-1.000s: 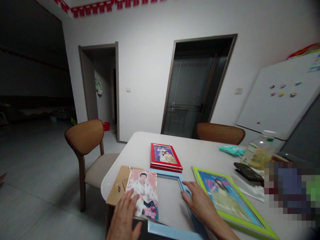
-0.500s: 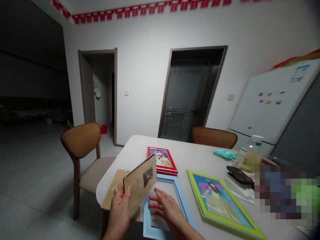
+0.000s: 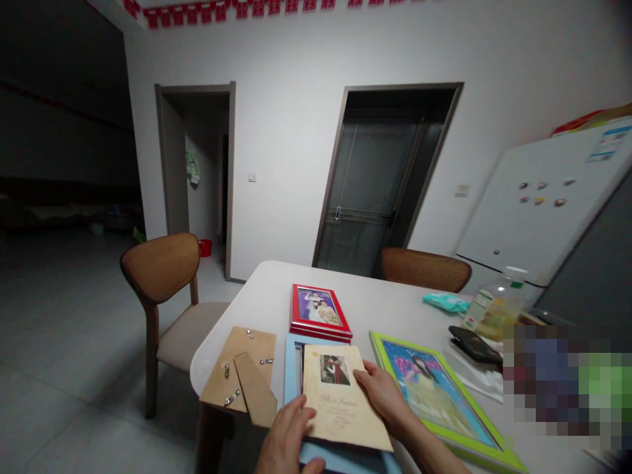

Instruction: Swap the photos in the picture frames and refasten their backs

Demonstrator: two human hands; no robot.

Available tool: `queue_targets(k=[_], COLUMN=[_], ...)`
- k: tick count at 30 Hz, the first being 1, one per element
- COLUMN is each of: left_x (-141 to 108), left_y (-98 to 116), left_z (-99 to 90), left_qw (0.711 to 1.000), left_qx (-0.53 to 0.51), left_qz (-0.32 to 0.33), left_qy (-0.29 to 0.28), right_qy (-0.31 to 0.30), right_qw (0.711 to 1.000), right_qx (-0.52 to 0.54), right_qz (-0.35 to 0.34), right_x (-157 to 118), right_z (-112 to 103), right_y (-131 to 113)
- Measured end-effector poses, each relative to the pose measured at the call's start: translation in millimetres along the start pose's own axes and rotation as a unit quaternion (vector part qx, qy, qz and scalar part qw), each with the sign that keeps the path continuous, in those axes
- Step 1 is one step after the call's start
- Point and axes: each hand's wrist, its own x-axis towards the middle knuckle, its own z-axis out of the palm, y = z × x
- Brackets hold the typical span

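Observation:
A cream printed card [image 3: 340, 401] with a small picture near its top lies slightly askew over the light blue photo frame [image 3: 292, 368], covering most of it. My right hand [image 3: 388, 398] grips the card's right edge, thumb on top and the other fingers mostly hidden. At the lower left edge is my left hand [image 3: 289, 438], its fingertips touching the card and its thumb held apart. Left of the blue frame rests a brown backing board [image 3: 222, 368] with metal clips and a stand leg [image 3: 254, 388].
Red photo frames [image 3: 320, 309] are stacked behind the blue one. A lime green photo frame [image 3: 444, 401] lies to the right. Farther right are a black phone [image 3: 474, 345], a plastic bottle [image 3: 496, 306] and a teal packet [image 3: 447, 303]. Wooden chairs [image 3: 162, 273] flank the white table [image 3: 261, 296].
The card has gone from raised and tilted in my left hand to lying over the blue frame. My right hand has taken its right edge; my left hand has loosened and moved lower right.

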Motion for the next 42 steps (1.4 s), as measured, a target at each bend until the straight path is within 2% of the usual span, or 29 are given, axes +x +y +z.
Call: queue_targets(k=[3,6,9,12,15,17,19,21,23,25,26,28,31,33,35,38,42], left_x=[0,3,5,5,4,3,1,-3,-8,-12,-13,-13,-8,-3,0,4,10], left_y=[-4,0,3,2,0,-1,-2,-4,-6,-6,-5,-2,-1,-2,-3,0,14], left_z=[6.1,3.8,-0.1,2.5,7.3,3.8,-10.6,-35.3,-62.5,-80.9,-84.0,-77.0,-45.7,-24.9,-12.2,-10.1,-21.0], left_qw=[0.994,0.984,0.972,0.971,0.974,0.974,0.975,0.983,0.986,0.985,0.987,0.993,0.987,0.983,0.979,0.975,0.968], left_qx=[0.083,0.143,0.179,0.184,0.176,0.17,0.155,0.146,0.16,0.16,0.149,0.119,0.103,0.119,0.135,0.148,0.166], left_qz=[0.059,0.068,0.07,0.074,0.081,0.096,0.116,0.102,0.016,-0.043,-0.04,0.01,0.071,0.067,0.049,0.029,0.027], left_qy=[-0.041,-0.084,-0.138,-0.135,-0.114,-0.114,-0.105,-0.055,0.037,0.055,0.041,-0.018,-0.098,-0.126,-0.146,-0.165,-0.186], right_qy=[-0.004,0.003,0.011,0.03,0.055,0.058,0.05,0.039,0.039,0.058,0.068,0.079,0.074,0.069,0.062,0.041,0.023], right_qw=[0.998,0.983,0.938,0.882,0.846,0.835,0.833,0.834,0.827,0.818,0.815,0.815,0.818,0.822,0.828,0.83,0.819], right_qx=[-0.051,-0.159,-0.317,-0.45,-0.511,-0.526,-0.529,-0.527,-0.53,-0.534,-0.535,-0.532,-0.52,-0.507,-0.494,-0.49,-0.51], right_qz=[-0.032,-0.094,-0.141,-0.138,-0.14,-0.15,-0.152,-0.159,-0.182,-0.206,-0.213,-0.218,-0.234,-0.249,-0.257,-0.262,-0.263], right_x=[2,1,-3,-7,-10,-11,-12,-13,-14,-14,-15,-15,-16,-17,-19,-21,-23], right_z=[8,11,10,11,14,15,14,14,14,16,17,19,19,19,19,20,25], right_y=[-1,-5,-8,-9,-7,-7,-8,-9,-9,-9,-7,-4,1,4,5,3,-3])
